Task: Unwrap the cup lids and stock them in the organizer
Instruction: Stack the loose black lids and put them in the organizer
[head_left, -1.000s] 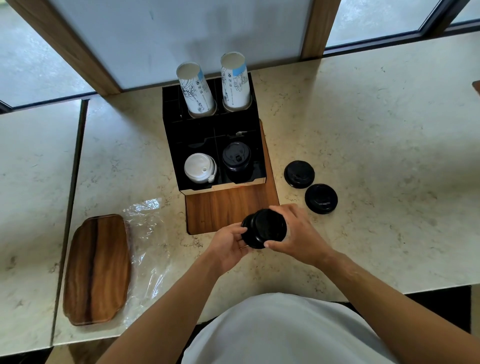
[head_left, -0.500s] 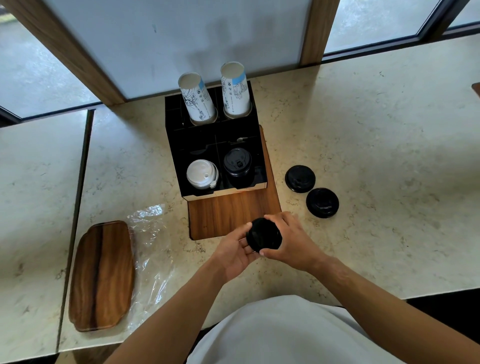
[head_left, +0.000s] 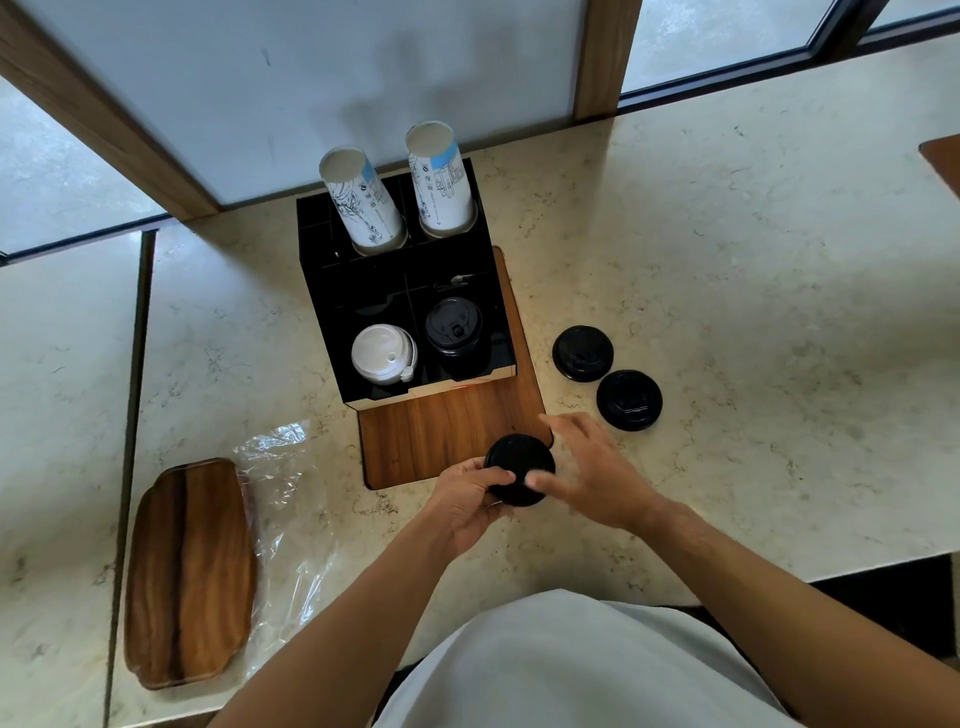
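A short stack of black cup lids is held just above the near corner of the wooden board. My left hand grips the stack from the left. My right hand is blurred beside it, fingers spread, thumb tip touching the stack's right edge. The black organizer stands behind, with white lids in its front left slot and black lids in its front right slot. Two loose black lids lie on the counter to the right.
Two stacks of paper cups stand upside down in the organizer's rear slots. A wooden board lies under the organizer. A crumpled clear plastic wrapper and a wooden tray lie at the left. Marble counter stretches right.
My right hand has loosened from the lid stack and its fingers have spread outward; my left hand keeps holding the stack, which stays low near the board's corner.
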